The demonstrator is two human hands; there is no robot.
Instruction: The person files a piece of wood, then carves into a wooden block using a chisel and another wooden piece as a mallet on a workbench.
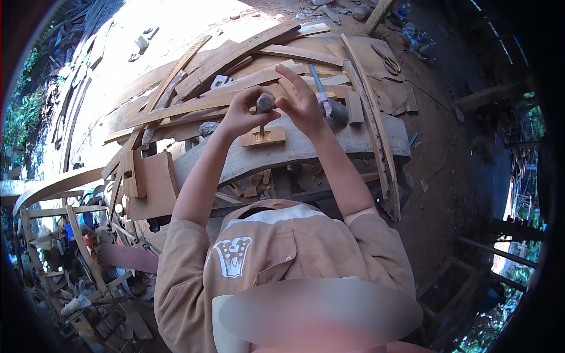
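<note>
Apparently only partway cut, a notched wood block [248, 141] sits beneath a tool [262, 126] gripped in the left fingers [252, 93], the right fingers [296, 84] open beside its handle [265, 103].

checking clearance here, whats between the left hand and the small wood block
The thin shaft of the held tool, reaching from the left hand down to the small wood block; the head view shows it.

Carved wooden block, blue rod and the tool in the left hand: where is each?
Carved wooden block [278, 136], head view, right end.
Blue rod [316, 77], head view, middle.
Tool [265, 103], head view, handle end.
</note>
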